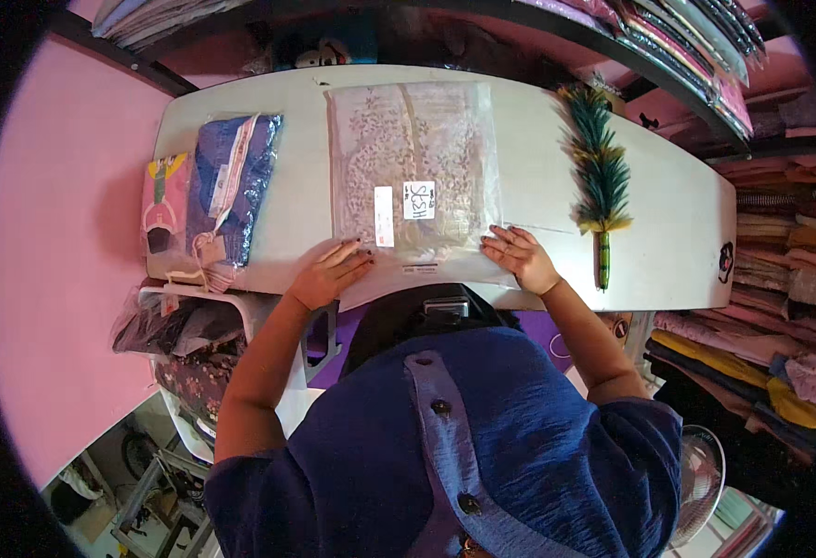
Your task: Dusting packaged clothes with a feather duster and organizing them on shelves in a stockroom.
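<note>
A clear plastic bag [352,121] with folded pale lilac, leaf-patterned fabric inside lies flat on the white table [534,130]. Two white labels are on its lower half. My left hand [335,272] rests on the bag's lower left corner, fingers stretched out and pointing inward. At the lower right corner, my right hand [522,259] lies with its fingers extended over the plastic edge. Neither hand is gripping anything that I can see.
To the left lie a packaged blue garment [222,186] and a pink packet [164,209]. A green feather duster [601,167] is on the right. Shelves of folded fabric [771,251] stand at the far right; a shelf of packets [687,46] hangs over the back. A white chair [264,312] holds bagged clothes.
</note>
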A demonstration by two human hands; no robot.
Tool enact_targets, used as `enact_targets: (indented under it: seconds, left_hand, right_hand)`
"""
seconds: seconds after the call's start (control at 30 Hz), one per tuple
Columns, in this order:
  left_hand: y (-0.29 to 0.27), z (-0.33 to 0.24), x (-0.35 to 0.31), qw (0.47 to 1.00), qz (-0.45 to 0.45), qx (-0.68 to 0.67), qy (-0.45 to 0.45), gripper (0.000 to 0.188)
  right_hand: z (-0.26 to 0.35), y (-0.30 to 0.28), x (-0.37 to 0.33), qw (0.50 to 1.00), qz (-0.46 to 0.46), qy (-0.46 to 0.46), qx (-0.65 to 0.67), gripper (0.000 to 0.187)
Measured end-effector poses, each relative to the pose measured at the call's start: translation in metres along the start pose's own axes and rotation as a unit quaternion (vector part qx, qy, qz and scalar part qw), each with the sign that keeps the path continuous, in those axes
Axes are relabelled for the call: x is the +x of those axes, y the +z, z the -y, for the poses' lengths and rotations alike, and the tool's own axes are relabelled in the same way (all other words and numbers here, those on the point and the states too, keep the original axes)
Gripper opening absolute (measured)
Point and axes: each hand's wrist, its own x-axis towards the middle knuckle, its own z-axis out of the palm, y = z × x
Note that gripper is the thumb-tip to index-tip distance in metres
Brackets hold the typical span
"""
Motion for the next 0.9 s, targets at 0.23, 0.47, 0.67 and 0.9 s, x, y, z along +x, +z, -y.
enact_targets:
  seconds: [0.23,0.47,0.67,0.9]
  left_hand:
    - [0.002,0.003,0.001,0.976,-0.063,-0.183,-0.100,0.033]
    - [0.011,0.005,0.010,0.908,-0.154,-0.251,-0.299,0.021]
    - [0.018,0.011,0.039,0.830,-0.224,-0.229,-0.457,0.025]
    - [0.004,-0.001,0.063,0.869,-0.308,0.109,-0.372,0.024]
  right_hand:
    - [0.000,0.004,-0.004,0.978,-0.030,0.123,0.168,0.040]
    - [0.000,0.024,0.005,0.911,-0.131,0.325,0.215,0.012]
    - [0.000,0.010,0.044,0.865,-0.054,0.475,0.154,0.032]
    - [0.010,0.007,0.053,0.877,-0.286,0.384,-0.044,0.018]
